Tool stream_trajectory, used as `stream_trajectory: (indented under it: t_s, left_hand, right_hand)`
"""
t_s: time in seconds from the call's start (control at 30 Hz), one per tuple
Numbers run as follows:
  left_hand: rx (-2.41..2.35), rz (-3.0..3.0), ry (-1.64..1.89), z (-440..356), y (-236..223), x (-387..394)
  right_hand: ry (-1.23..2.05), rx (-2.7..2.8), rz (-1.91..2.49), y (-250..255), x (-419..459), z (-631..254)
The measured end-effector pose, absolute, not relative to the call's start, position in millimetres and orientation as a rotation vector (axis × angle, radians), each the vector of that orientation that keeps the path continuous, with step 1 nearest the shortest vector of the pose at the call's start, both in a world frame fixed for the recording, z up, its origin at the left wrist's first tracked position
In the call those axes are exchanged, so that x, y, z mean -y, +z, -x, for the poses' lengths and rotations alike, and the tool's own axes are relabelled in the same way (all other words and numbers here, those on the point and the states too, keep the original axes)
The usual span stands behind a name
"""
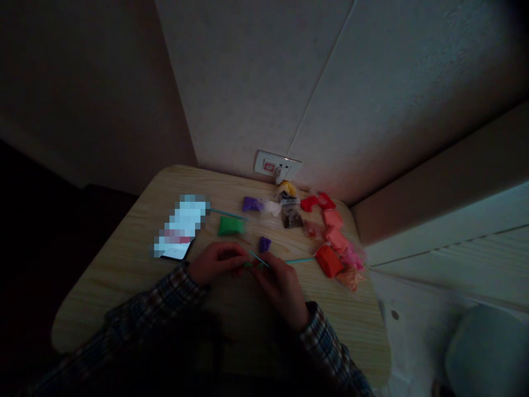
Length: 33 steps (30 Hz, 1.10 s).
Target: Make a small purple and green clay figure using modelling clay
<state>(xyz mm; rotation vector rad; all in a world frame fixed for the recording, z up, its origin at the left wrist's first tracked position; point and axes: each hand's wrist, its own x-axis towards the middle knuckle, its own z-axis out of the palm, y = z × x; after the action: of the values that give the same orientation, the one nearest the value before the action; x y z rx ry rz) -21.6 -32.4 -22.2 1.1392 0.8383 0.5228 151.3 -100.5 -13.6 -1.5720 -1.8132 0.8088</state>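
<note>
Both my hands meet low over the table's middle. My left hand [219, 263] is closed, its fingertips pinching a small green piece of clay [247, 264]. Beside it, my right hand [283, 284] grips a thin teal stick [257, 257], whose tip points up and left past the fingers. Part of the green piece is hidden by the fingertips. Just beyond my hands lies a bumpy purple clay cluster [265, 243]. A clear packet with a green clay block [231, 225] rests farther back, in front of my left hand.
A lit phone [182, 229] lies left on the wooden table [119, 286]. Another teal stick [301, 259] is right of my hands, one more [226, 213] behind the green packet. Packets of purple [252, 204], brown [292, 218] and red [329, 261] clay line the back and right, near a wall socket [278, 165].
</note>
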Motion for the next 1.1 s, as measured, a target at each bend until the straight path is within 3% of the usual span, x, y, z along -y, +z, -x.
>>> stream_trajectory:
  t_s: [0.33, 0.53, 0.7, 1.1]
  left_hand:
    - [-0.861, -1.212, 0.539, 22, -23, 34]
    - [-0.909, -1.79, 0.564, 29, -27, 33]
    - [-0.723, -2.238, 0.587, 33, -35, 29]
    - [-0.604, -2.532, 0.595, 33, -41, 29]
  right_hand:
    - [0.463, 1.655, 1.885, -19, 93, -182]
    - [0.321, 1.754, 1.931, -28, 90, -184]
    - [0.369, 1.647, 1.955, -26, 90, -186]
    - [0.344, 1.564, 1.858, -25, 93, -187]
